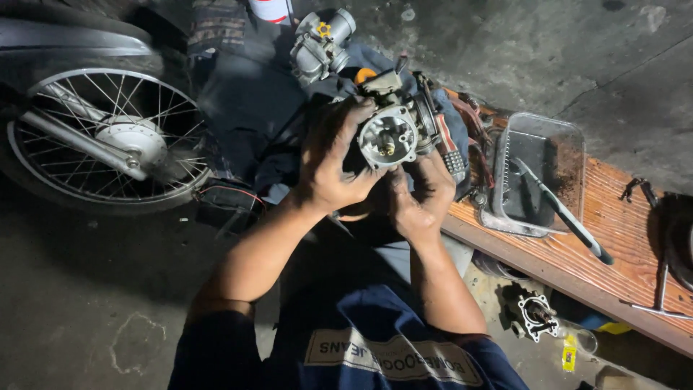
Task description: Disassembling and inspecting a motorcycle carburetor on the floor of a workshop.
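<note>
Carburetor [390,133] | gripped between left hand [333,167] and right hand [422,195]

Tray [570,148] on plank [613,238] — wheel [108,137] far left.

Here's the carburettor [393,126], a grimy grey metal body held up off the ground above the lap, tilted so its open round float chamber faces the camera. Inside that ring sits a small brass-coloured jet (right at the centre). Dark levers and fittings crowd its top and right side, smeared with oil.
</note>
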